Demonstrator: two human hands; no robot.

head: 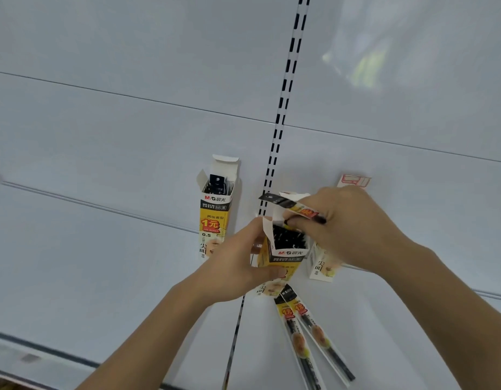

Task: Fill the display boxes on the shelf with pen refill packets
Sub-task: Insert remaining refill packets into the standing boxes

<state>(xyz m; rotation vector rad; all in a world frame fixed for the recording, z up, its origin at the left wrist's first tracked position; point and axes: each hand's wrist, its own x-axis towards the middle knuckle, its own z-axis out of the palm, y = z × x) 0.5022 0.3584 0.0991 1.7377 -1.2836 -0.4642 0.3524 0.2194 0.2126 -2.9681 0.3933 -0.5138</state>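
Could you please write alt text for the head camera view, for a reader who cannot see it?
Over a white shelf, the left hand grips an open yellow box of pen refills while the right hand pinches one refill packet above it. Another open box stands to the left, and two loose packets lie in front.

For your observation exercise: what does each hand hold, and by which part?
Left hand grips the middle display box round its side. Right hand pinches a refill packet near its middle.

The left display box (214, 218) reads "M&G", "1元", "0.5". The box I hold (286, 256) shows "M&G". Loose refill packets (305, 333) read "1元".
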